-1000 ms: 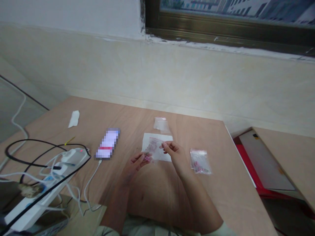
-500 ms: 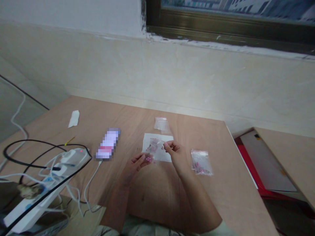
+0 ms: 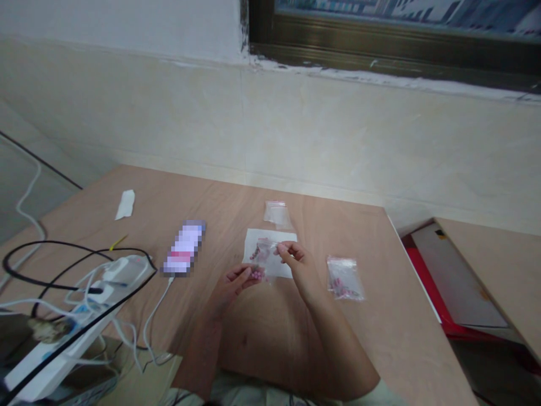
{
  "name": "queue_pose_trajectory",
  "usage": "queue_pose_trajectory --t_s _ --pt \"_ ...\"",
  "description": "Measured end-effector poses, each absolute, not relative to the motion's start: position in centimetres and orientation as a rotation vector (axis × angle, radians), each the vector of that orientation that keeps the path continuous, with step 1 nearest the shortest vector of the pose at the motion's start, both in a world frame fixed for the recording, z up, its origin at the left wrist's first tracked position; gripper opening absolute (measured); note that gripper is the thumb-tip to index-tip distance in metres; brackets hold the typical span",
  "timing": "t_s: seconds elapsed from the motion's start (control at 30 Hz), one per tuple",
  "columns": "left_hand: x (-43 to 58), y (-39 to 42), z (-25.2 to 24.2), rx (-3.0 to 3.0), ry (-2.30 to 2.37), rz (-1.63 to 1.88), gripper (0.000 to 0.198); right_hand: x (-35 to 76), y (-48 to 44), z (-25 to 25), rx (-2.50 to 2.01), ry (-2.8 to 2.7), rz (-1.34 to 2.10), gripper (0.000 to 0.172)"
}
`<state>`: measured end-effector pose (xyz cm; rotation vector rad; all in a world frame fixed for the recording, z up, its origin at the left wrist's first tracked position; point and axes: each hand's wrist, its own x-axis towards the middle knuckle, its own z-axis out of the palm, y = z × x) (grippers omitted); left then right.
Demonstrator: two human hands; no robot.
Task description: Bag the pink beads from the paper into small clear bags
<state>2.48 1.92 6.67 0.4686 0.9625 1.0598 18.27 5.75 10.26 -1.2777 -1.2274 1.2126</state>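
A small clear zip bag (image 3: 265,254) with pink beads (image 3: 256,274) at its lower end is held above a white sheet of paper (image 3: 284,269). My left hand (image 3: 234,282) is closed on the bag's lower left part, thumb on top by the beads. At the bag's upper right corner my right hand (image 3: 295,258) pinches the plastic edge between thumb and forefinger. Small dark reddish beads (image 3: 255,252) show near the bag's left side; whether they lie inside it or on the paper I cannot tell.
Another zip bag with pink pieces (image 3: 344,279) lies to the right, and a clear bag (image 3: 277,214) lies behind the paper. A phone (image 3: 183,248) on a white cable, a paper scrap (image 3: 125,204) and a power strip (image 3: 122,276) with tangled cords are left.
My right fingertips have shifted slightly left, onto the bag's upper corner. The left hand keeps its hold on the bag, almost unmoved. The whole view has shifted a little.
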Motion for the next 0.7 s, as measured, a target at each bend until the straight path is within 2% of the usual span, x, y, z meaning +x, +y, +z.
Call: queue_pose_trajectory --t_s 0.27,0.47,0.7 --pt "2.1 1.3 6.2 0.420 0.989 1.129 0.015 18.3 5.6 8.6 -1.307 -1.140 1.251 0.034" --pt "0.5 1.1 4.0 0.405 1.021 1.273 0.015 17.7 6.6 3.7 -1.538 -1.454 0.905 0.015" --pt "-0.7 1.7 3.3 0.427 1.057 1.258 0.018 16.4 8.3 1.9 -1.712 -1.730 0.714 0.014"
